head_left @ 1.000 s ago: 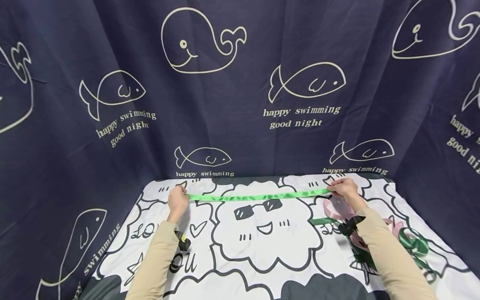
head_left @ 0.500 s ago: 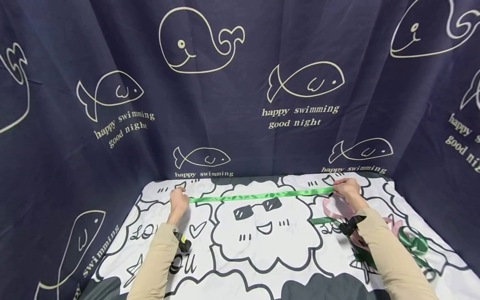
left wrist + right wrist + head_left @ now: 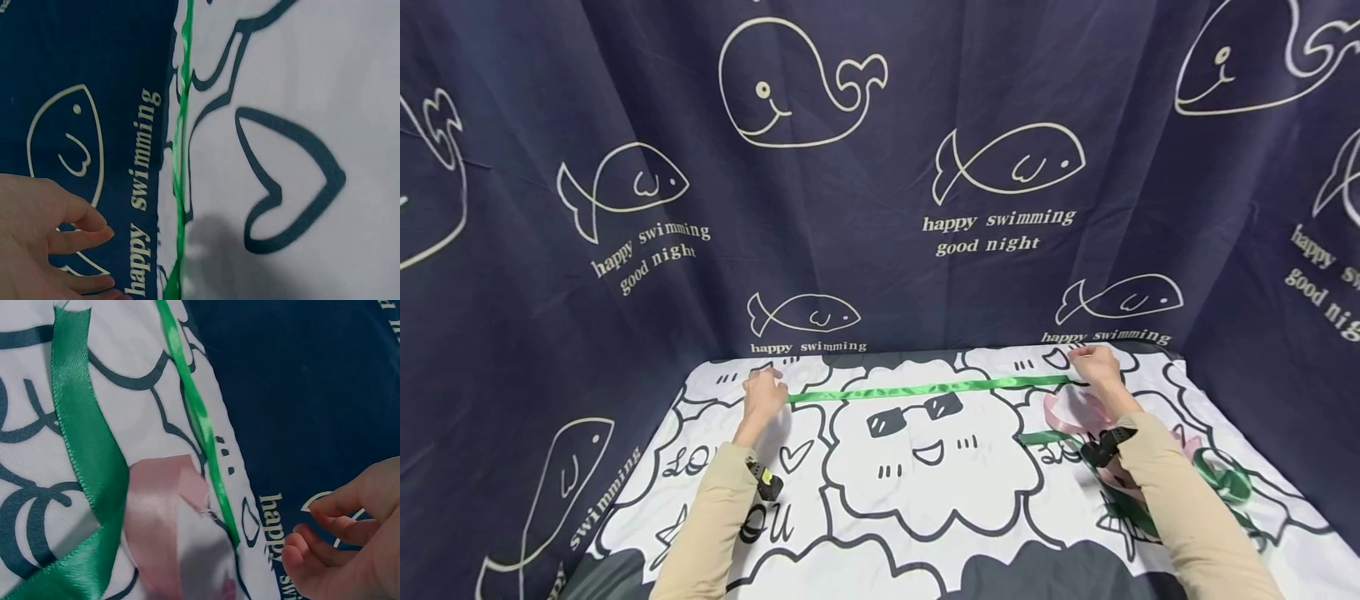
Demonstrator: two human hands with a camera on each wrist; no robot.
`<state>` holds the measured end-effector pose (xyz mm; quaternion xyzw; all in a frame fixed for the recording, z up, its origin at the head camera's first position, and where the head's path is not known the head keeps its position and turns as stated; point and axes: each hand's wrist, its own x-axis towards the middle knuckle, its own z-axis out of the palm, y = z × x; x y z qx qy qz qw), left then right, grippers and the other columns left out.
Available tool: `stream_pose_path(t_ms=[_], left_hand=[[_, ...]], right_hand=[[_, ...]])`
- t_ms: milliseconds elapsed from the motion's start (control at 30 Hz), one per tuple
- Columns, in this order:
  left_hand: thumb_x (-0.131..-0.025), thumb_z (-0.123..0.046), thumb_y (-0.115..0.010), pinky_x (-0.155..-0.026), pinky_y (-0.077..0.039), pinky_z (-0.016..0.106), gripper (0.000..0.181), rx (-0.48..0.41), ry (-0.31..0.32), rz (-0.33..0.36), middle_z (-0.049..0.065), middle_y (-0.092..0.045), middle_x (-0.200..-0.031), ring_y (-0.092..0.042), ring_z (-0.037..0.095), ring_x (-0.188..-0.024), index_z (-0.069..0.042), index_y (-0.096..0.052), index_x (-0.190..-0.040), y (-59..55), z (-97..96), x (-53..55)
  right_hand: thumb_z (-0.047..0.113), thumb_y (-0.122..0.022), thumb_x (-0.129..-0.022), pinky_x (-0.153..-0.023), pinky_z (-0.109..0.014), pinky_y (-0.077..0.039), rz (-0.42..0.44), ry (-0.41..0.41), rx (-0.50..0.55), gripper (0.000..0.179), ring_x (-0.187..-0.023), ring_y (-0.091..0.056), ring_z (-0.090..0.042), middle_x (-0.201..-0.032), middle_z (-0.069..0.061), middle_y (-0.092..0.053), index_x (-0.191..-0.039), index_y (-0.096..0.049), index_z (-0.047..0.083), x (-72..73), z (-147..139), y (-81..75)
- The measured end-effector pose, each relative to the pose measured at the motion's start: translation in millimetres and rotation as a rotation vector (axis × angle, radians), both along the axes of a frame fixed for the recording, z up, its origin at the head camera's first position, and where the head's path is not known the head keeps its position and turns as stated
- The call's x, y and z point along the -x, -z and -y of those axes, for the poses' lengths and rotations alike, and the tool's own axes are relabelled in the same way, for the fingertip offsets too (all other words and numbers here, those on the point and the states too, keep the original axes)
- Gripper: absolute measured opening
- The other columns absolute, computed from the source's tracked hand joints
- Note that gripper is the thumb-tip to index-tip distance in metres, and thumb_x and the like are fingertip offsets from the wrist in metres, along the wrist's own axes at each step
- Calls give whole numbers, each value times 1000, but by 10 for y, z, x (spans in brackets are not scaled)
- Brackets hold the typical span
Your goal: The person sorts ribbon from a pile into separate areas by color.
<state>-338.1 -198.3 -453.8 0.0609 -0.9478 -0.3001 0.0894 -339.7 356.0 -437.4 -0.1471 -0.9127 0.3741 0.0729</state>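
A bright green satin ribbon [image 3: 910,390] stretches straight from left to right across the back of the printed cloth. Near its left end is my left hand [image 3: 765,393], its fingers loosely bent and apart from the ribbon in the left wrist view. At the other end, my right hand [image 3: 1095,367] hovers with relaxed, bent fingers. The right wrist view shows the ribbon's free tip a short way off from those fingertips, and nothing in the hand. Below the right hand lie a pink ribbon [image 3: 153,519] and a darker green ribbon [image 3: 81,400], partly hidden by the forearm in the head view.
A white cloth [image 3: 932,492] with black cloud and letter drawings covers the table. Dark blue curtains [image 3: 880,208] with whale and fish prints rise behind and at both sides. More dark green ribbon [image 3: 1221,475] lies looped on the right, beside the right sleeve.
Both hands have let go of the bright green ribbon, which they earlier held at its two ends. The ribbon now lies on the cloth, and the fingers have drawn slightly off it.
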Motion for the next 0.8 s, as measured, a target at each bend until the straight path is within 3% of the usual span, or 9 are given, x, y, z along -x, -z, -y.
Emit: stream_pose_path(t_ms=[67, 167, 300, 433, 567, 667, 800], left_hand=[[-87, -7, -51, -99, -40, 59, 35, 19, 35, -24, 34, -56, -121, -44, 55, -119, 8, -61, -117, -10, -34, -22], [-86, -6, -53, -101, -38, 58, 32, 24, 82, -48, 32, -61, -115, -47, 53, -118, 8, -64, -112, -37, -96, -58], [-85, -5, -54, -100, -39, 55, 28, -7, 139, -69, 30, -65, -110, -50, 48, -117, 7, -66, -107, -90, -186, -122], [-85, -4, -56, -84, -47, 46, 25, -30, 181, -59, 28, -65, -109, -58, 37, -95, 5, -68, -104, -129, -271, -192], [-88, -6, -54, -67, -47, 37, 27, -59, 210, -16, 26, -64, -111, -56, 29, -72, 4, -67, -109, -157, -341, -268], [-89, -5, -52, -75, -52, 42, 30, -75, 241, -20, 26, -65, -114, -64, 33, -85, 4, -65, -114, -163, -378, -321], [-87, -5, -50, -88, -52, 48, 34, -89, 283, -33, 27, -65, -116, -64, 38, -104, 5, -63, -118, -162, -419, -391]], right_hand=[[18, -49, -95, -73, -32, -48, 5, -28, 10, 38, -94, -62, -35, -115, -31, -61, -119, -60, -9, -10, -2, -26], [17, -51, -94, -61, -21, -47, 4, -73, 30, 37, -74, -63, -19, -93, -24, -67, -118, -60, -11, -32, 8, -79], [15, -52, -92, -59, -19, -49, 14, -152, 50, 37, -68, -57, -8, -76, -6, -66, -115, -59, -13, -73, 33, -169], [13, -53, -92, -63, -23, -52, 47, -240, 53, 34, -70, -57, -6, -74, 0, -64, -112, -59, -14, -133, 55, -251], [12, -55, -91, -62, -23, -51, 58, -338, 41, 33, -67, -56, -4, -74, 0, -64, -109, -58, -15, -207, 84, -313], [10, -55, -90, -59, -23, -49, 78, -417, 44, 33, -64, -54, -4, -73, 1, -62, -109, -58, -17, -262, 107, -342], [9, -54, -92, -58, -23, -48, 123, -511, 50, 32, -65, -54, -5, -73, 3, -60, -110, -57, -17, -322, 115, -366]])
